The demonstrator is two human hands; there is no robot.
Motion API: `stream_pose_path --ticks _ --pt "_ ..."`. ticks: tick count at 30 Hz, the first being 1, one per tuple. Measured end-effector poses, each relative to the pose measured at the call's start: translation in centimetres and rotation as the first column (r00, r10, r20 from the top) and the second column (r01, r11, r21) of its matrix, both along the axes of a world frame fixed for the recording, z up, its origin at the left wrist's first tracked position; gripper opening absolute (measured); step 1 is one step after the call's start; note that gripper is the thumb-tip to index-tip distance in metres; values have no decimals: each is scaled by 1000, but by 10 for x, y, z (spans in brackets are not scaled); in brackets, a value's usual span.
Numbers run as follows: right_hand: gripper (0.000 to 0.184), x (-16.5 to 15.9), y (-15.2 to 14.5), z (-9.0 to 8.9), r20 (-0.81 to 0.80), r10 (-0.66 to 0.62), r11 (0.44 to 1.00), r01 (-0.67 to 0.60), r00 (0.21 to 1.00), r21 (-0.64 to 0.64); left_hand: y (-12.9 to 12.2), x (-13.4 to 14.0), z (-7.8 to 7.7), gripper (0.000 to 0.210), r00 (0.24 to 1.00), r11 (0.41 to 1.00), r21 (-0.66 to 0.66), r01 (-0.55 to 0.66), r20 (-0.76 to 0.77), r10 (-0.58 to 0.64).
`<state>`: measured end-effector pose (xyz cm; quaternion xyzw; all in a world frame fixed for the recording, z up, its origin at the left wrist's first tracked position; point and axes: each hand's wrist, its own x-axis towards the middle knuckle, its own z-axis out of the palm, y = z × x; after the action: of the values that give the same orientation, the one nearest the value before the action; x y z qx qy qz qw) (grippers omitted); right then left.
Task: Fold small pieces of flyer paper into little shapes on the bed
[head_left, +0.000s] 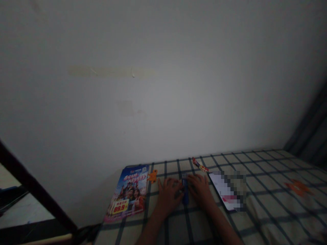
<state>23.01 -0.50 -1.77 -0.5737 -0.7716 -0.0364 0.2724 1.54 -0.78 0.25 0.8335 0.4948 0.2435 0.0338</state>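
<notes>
A slim blue object [185, 196] with a paler, wider top end lies on the checked cloth, its long part pointing toward me. It resembles a razor, but the dim light hides its details. To its left, my left hand [170, 192] rests palm down with fingers apart and slightly bent, the nearest ones at the object's side. From the right, my right hand [201, 189] lies low over the cloth, fingers stretched toward the object's top end. Whether either hand's fingertips press on it is hard to see.
A stack of printed flyers [131, 190] lies left, beside an orange cutout shape [152, 176]. A red wrapper strip [200, 165] is near the wall [178, 102]. Right of my hands lies a phone [222, 190], partly blurred out. A dark pole [35, 183] slants at left.
</notes>
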Motion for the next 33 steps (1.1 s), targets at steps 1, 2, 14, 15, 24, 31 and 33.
stream_pose_path --ticks 1,2,14,15,24,31,33 --pt "45 1 0 0 -7 -7 1000 7 1000 8 0 0 0 30 1000 1000 0 4 2 -4" --pt "44 2 1 -1 -16 -11 1000 12 1000 16 0 0 1 28 1000 1000 -5 6 6 -6" --pt "42 10 7 -12 -103 9 999 -4 995 52 2 1 1 37 997 997 -17 -72 0 72" --pt "40 9 6 -11 -99 12 999 -7 995 52 2 1 2 39 998 997 -26 -69 -1 69" --pt "33 7 6 -9 -59 17 999 -14 998 37 2 0 0 35 998 997 -34 -62 15 63" --pt "29 6 5 -7 -58 9 1000 -8 998 14 2 0 0 34 998 997 -27 -66 13 66" --pt "26 5 5 -5 -55 1 1000 0 998 9 2 0 1 34 998 997 -32 -65 9 65"
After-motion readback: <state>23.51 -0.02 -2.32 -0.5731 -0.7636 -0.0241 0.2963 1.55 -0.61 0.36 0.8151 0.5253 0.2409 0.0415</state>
